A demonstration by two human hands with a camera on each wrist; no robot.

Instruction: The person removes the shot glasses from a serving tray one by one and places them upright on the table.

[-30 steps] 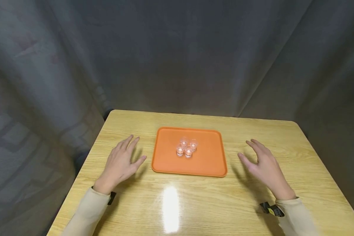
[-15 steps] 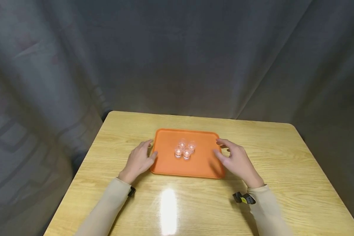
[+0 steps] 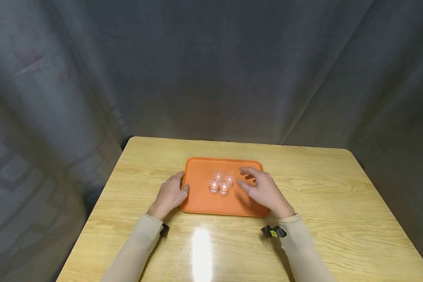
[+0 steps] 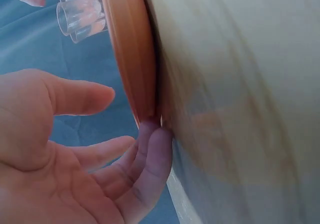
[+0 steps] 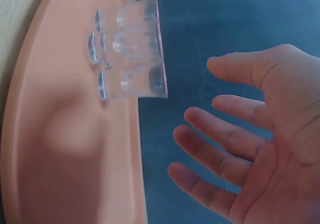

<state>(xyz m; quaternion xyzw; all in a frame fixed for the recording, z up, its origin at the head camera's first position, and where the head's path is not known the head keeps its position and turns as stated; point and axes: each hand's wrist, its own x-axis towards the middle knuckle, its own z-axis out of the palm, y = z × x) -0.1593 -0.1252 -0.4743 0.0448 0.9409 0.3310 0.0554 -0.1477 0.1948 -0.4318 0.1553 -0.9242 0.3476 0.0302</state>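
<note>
Several small clear shot glasses (image 3: 224, 187) stand upright in a tight cluster on an orange tray (image 3: 204, 203). At the tray's left edge is my left hand (image 3: 170, 195); the left wrist view has its bent fingertips (image 4: 159, 141) right at the rim's outer side, while the thumb stays apart from it. My right hand (image 3: 262, 190) hovers over the right part of the tray, just right of the glasses. Its fingers are spread and loosely bent, holding nothing. From the right wrist, the glasses (image 5: 132, 81) appear beyond the thumb and fingertips, with a gap between.
The tray rests on a light wooden table (image 3: 324, 196), near its middle. A dark grey curtain (image 3: 211, 70) hangs behind the table and down both sides. Both wrists carry dark bands, the right one (image 3: 273, 232) with a yellow mark.
Both hands have moved inward: the left from beside the tray to its left edge, the right from the bare table to above the tray near the glasses. The tray and glasses look unmoved.
</note>
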